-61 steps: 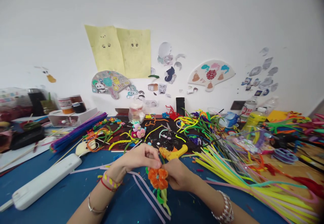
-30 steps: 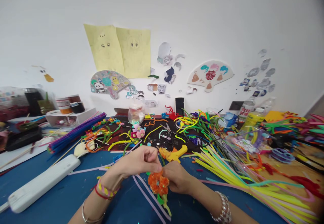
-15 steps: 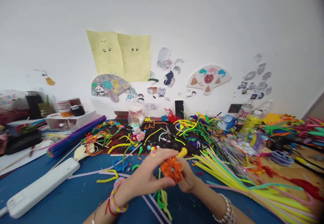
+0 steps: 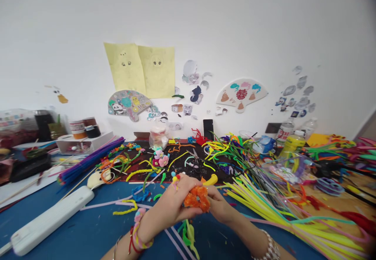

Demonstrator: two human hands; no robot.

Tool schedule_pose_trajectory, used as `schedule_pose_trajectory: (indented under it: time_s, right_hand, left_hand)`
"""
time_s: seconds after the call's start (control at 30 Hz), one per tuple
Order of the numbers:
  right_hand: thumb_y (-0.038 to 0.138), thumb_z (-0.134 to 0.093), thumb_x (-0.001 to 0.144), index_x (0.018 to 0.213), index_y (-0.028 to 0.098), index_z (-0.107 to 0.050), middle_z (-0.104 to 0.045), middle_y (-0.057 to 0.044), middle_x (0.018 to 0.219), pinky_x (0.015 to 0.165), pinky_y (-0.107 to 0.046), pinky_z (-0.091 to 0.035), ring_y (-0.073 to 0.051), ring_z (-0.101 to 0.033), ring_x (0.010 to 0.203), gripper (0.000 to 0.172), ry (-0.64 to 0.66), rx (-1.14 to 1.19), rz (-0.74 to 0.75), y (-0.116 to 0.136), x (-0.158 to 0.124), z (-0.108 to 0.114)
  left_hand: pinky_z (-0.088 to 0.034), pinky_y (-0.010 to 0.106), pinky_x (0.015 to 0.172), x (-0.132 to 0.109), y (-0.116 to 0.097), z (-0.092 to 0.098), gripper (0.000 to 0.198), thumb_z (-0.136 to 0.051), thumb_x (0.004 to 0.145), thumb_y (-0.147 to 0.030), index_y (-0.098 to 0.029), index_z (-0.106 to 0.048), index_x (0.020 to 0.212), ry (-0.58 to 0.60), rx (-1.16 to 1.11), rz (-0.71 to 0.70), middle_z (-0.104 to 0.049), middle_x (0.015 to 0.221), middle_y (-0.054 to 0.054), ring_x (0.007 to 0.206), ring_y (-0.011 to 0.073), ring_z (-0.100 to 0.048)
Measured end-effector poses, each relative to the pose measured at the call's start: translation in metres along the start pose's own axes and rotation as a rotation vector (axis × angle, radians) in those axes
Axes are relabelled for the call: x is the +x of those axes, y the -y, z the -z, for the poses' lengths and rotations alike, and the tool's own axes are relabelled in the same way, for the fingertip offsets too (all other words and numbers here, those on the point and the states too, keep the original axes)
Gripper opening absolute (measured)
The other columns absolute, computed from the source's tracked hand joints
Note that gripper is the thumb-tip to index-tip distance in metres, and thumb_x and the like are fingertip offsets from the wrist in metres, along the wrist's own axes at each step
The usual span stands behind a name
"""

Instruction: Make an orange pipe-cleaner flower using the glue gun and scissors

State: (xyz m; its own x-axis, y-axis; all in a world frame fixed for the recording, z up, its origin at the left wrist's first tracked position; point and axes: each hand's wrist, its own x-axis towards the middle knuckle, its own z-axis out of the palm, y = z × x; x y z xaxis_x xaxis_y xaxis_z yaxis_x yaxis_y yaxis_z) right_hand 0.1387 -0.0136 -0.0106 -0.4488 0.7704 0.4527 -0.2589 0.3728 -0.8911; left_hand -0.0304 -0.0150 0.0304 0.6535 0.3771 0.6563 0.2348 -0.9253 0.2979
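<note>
Between the thumb and fingers of my left hand (image 4: 178,201) is a fuzzy orange pipe-cleaner flower (image 4: 196,199) with a small pale centre. My right hand (image 4: 220,207) is closed against the flower's right side, its fingertips partly hidden behind the petals. Both hands are raised over the blue tabletop. Just beyond them lies a curved yellow piece (image 4: 210,180). Below the flower, green leaf-like pieces (image 4: 188,232) lie beside pale lilac pipe cleaners (image 4: 176,242).
A white power strip (image 4: 53,221) lies at left, near a purple pipe-cleaner bundle (image 4: 91,160). Yellow pipe cleaners (image 4: 264,199) spread across the right. Scissors (image 4: 195,154) and scraps cover the dark mat (image 4: 179,166). A phone (image 4: 208,130) leans on the wall; bottles (image 4: 293,142) stand at back right.
The flower has tipped and now appears flatter, its face turned more upward. My left fingers have curled closer around it. The whole view has shifted slightly.
</note>
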Motion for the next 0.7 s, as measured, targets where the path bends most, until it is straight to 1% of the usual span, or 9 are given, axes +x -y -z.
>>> schedule_pose_trajectory:
  time_s: [0.1, 0.17, 0.27, 0.33, 0.4, 0.47, 0.53, 0.6, 0.7]
  right_hand:
    - [0.053, -0.052, 0.080, 0.066, 0.017, -0.063, -0.042, 0.003, 0.057, 0.055, -0.022, -0.034, -0.009, -0.033, 0.053, 0.040, 0.023, -0.005, 0.025, 0.001, 0.001, -0.001]
    - [0.055, -0.053, 0.079, 0.062, 0.017, -0.060, -0.041, 0.003, 0.055, 0.054, -0.022, -0.034, -0.009, -0.033, 0.053, 0.042, 0.017, -0.025, 0.033, 0.001, 0.002, -0.003]
    - [0.055, -0.055, 0.077, 0.063, 0.016, -0.062, -0.047, 0.001, 0.059, 0.056, -0.024, -0.038, -0.011, -0.040, 0.056, 0.042, -0.045, -0.020, -0.002, -0.002, 0.002, -0.004]
    - [0.052, -0.058, 0.076, 0.073, 0.017, -0.065, -0.054, -0.001, 0.066, 0.060, -0.024, -0.041, -0.012, -0.046, 0.060, 0.036, -0.103, 0.026, -0.025, -0.005, 0.003, -0.004]
    - [0.047, -0.062, 0.076, 0.087, 0.018, -0.066, -0.061, -0.003, 0.077, 0.068, -0.027, -0.044, -0.014, -0.053, 0.069, 0.031, -0.163, 0.088, -0.034, -0.008, 0.006, -0.002]
    - [0.043, -0.065, 0.075, 0.097, 0.020, -0.064, -0.064, -0.005, 0.085, 0.077, -0.031, -0.045, -0.016, -0.057, 0.077, 0.032, -0.222, 0.156, -0.030, -0.007, 0.010, 0.001]
    - [0.041, -0.067, 0.073, 0.097, 0.022, -0.064, -0.065, -0.005, 0.085, 0.081, -0.035, -0.046, -0.018, -0.060, 0.078, 0.030, -0.263, 0.230, -0.019, -0.004, 0.015, 0.003]
    - [0.040, -0.068, 0.072, 0.090, 0.022, -0.065, -0.066, -0.004, 0.083, 0.082, -0.036, -0.046, -0.018, -0.061, 0.079, 0.026, -0.274, 0.297, 0.008, 0.000, 0.018, 0.004]
    - [0.039, -0.069, 0.072, 0.086, 0.020, -0.065, -0.066, -0.004, 0.084, 0.087, -0.035, -0.044, -0.018, -0.060, 0.085, 0.023, -0.270, 0.350, 0.033, 0.004, 0.020, 0.004]
  left_hand:
    - [-0.036, 0.038, 0.093, -0.001, 0.002, 0.001, 0.047, -0.046, 0.083, -0.047, -0.021, -0.041, 0.121, 0.001, -0.015, -0.004, -0.058, 0.106, 0.011, 0.096, 0.0229, -0.054]
    - [-0.036, 0.039, 0.094, -0.003, 0.003, 0.001, 0.052, -0.045, 0.083, -0.050, -0.022, -0.039, 0.125, -0.023, -0.073, -0.003, -0.057, 0.111, 0.012, 0.100, 0.0243, -0.053]
    - [-0.035, 0.040, 0.096, -0.006, 0.005, -0.003, 0.077, -0.052, 0.073, -0.059, -0.024, -0.026, 0.136, -0.065, -0.210, 0.078, -0.050, 0.124, 0.014, 0.110, 0.0277, -0.048]
    - [-0.034, 0.040, 0.098, -0.007, 0.006, -0.009, 0.087, -0.058, 0.072, -0.055, -0.023, -0.016, 0.141, -0.087, -0.267, 0.187, -0.044, 0.131, 0.015, 0.117, 0.0282, -0.044]
    - [-0.032, 0.040, 0.101, -0.006, 0.010, -0.015, 0.079, -0.059, 0.078, -0.042, -0.023, -0.017, 0.141, -0.115, -0.268, 0.298, -0.041, 0.135, 0.014, 0.121, 0.0267, -0.041]
    - [-0.031, 0.040, 0.102, -0.003, 0.014, -0.022, 0.063, -0.057, 0.081, -0.034, -0.021, -0.031, 0.136, -0.151, -0.242, 0.381, -0.044, 0.133, 0.013, 0.121, 0.0261, -0.042]
    - [-0.037, 0.037, 0.096, 0.001, 0.018, -0.026, 0.045, -0.054, 0.082, -0.032, -0.018, -0.046, 0.125, -0.139, -0.264, 0.430, -0.056, 0.120, 0.011, 0.110, 0.0244, -0.051]
    - [-0.044, 0.032, 0.084, 0.004, 0.022, -0.028, 0.030, -0.049, 0.085, -0.031, -0.016, -0.056, 0.110, -0.102, -0.318, 0.466, -0.064, 0.098, 0.008, 0.092, 0.0204, -0.058]
    - [-0.046, 0.028, 0.074, 0.006, 0.025, -0.030, 0.024, -0.047, 0.086, -0.030, -0.015, -0.056, 0.102, -0.130, -0.385, 0.497, -0.063, 0.084, 0.004, 0.076, 0.0160, -0.058]
